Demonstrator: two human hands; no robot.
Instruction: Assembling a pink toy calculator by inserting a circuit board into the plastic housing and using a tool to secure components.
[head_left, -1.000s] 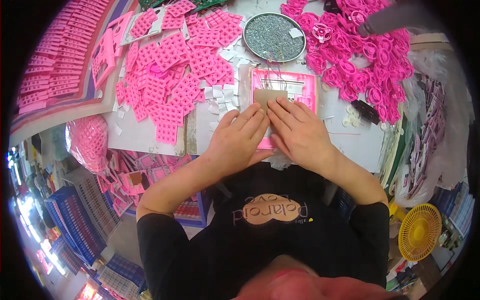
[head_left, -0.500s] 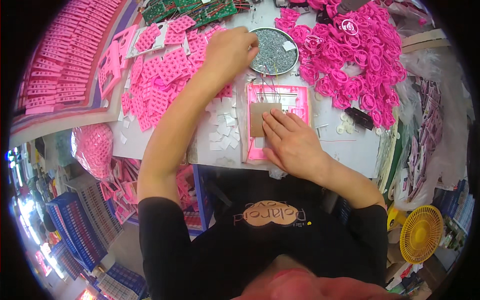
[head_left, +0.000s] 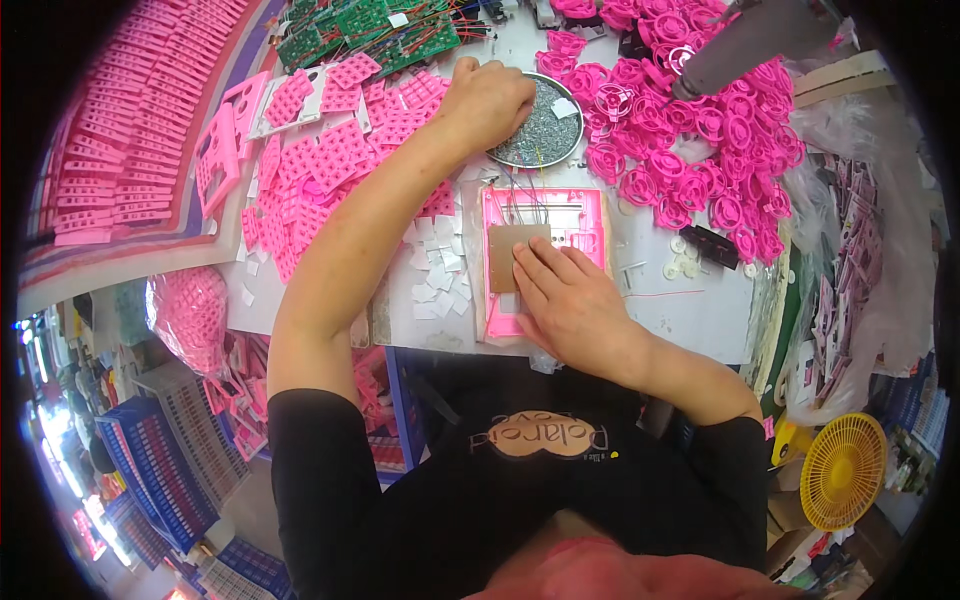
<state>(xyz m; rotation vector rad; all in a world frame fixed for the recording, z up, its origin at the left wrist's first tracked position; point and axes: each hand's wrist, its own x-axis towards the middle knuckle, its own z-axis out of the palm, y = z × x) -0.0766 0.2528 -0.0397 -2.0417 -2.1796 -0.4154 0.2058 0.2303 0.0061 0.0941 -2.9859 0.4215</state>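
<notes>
A pink plastic casing (head_left: 591, 250) lies on a pad at the middle of the table, with dark wires in its upper part. My right hand (head_left: 575, 300) rests on it, fingers stretched flat over the edge of a brown board (head_left: 515, 262) set in the casing. Behind the casing is a round dish (head_left: 548, 150) of small grey metal pieces, with a white scrap on top. My left hand (head_left: 490, 105) is over the dish's left side with its fingers curled closed; their tips are hidden, so what they hold cannot be made out.
Pink button pads (head_left: 335, 155) are piled left, near white paper squares (head_left: 440, 270). Green circuit boards (head_left: 375, 30) lie at the back. Pink ring-shaped parts (head_left: 690, 150) heap up right, with a dark tapered tool (head_left: 745, 50) above them. White discs (head_left: 682, 262) lie right of the casing.
My left hand has moved right, further over the dish, and its fingers have curled in. The dark tool has come further into view. My right hand stays on the brown board.
</notes>
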